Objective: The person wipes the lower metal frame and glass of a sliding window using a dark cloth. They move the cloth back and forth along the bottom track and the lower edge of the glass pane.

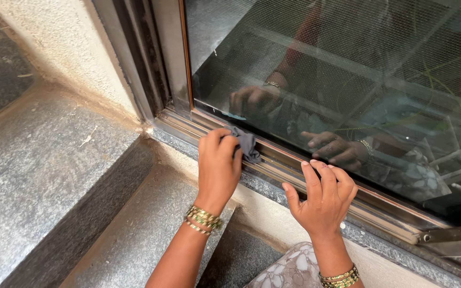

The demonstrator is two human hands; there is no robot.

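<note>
Left hand (pixel 219 165) presses cloth (pixel 245 145) along track (pixel 294 169).

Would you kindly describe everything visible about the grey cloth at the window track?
The grey cloth is a small, soft, crumpled piece of dull grey fabric. Most of it is bunched inside the left hand, whose fingers curl over it; only a wrinkled fold sticks out to the right. It is pressed against the metal window track, just below the glass pane. The right hand rests apart from it.
</note>
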